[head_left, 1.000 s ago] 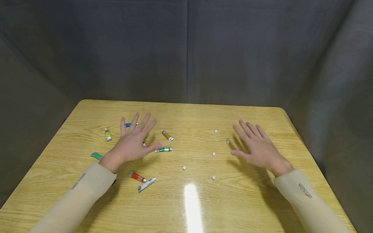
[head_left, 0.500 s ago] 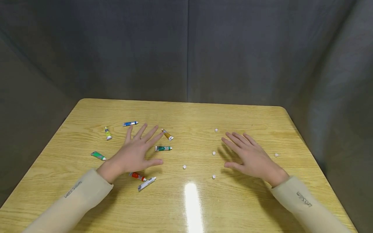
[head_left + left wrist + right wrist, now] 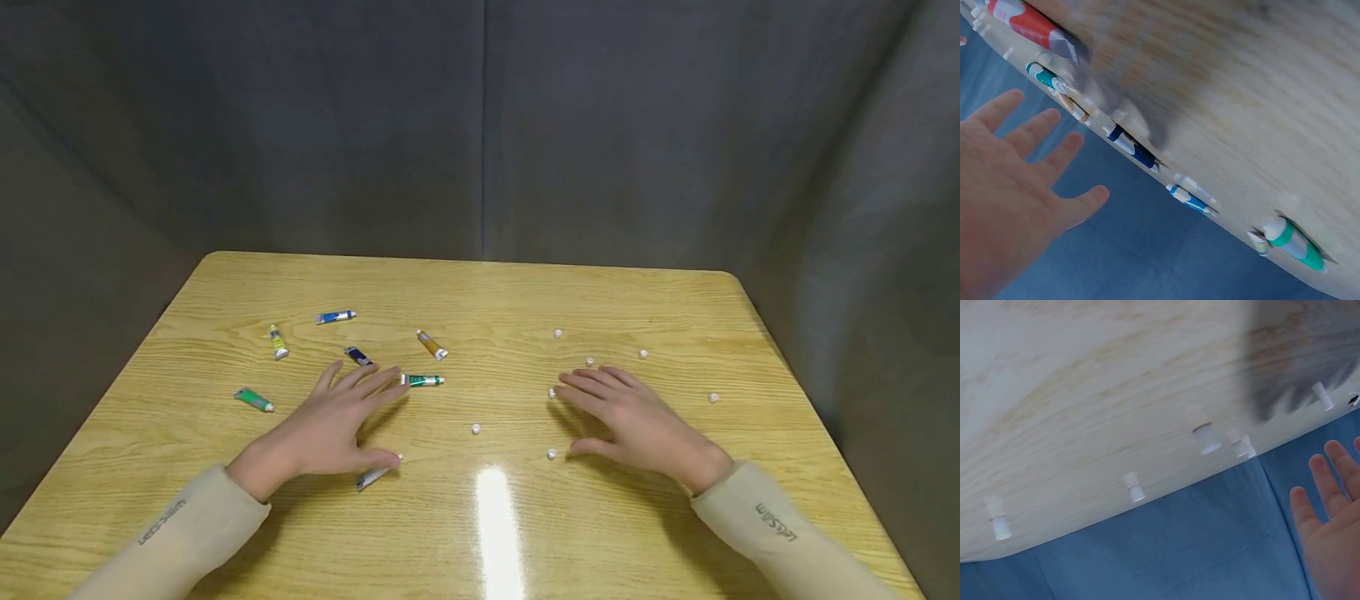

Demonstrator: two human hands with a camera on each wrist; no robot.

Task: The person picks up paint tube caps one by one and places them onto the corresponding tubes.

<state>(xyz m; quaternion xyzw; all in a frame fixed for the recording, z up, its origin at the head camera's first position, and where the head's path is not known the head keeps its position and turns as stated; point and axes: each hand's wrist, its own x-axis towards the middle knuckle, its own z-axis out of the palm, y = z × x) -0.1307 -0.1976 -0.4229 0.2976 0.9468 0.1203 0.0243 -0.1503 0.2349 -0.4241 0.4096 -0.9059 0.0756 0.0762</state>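
My left hand (image 3: pixel 318 433) hovers over the left side of the table, fingers spread and holding nothing. Small paint tubes lie around it: dark green (image 3: pixel 426 380), dark blue (image 3: pixel 357 356), light green (image 3: pixel 253 399) and a white one (image 3: pixel 372 477) partly behind the thumb. A red tube (image 3: pixel 1032 26) shows in the left wrist view; from the head the hand hides it. On the right, my right hand (image 3: pixel 637 429) hovers with fingers extended, holding nothing. Near its fingertips is a small white cap (image 3: pixel 552 392); another cap (image 3: pixel 551 453) sits left of the thumb.
Farther back on the left lie yellow (image 3: pixel 278 342), blue (image 3: pixel 336 317) and ochre (image 3: pixel 431 344) tubes. More white caps are scattered on the right, one (image 3: pixel 713 397) toward the right edge. A lone cap (image 3: pixel 476 429) sits mid-table. Dark curtains (image 3: pixel 480 125) surround the wooden table (image 3: pixel 480 533).
Both hands have drawn nearer to the body, the right also shifting left. The dark blue tube and more caps have come into sight, while the red tube is now covered. Tubes and caps stay put.
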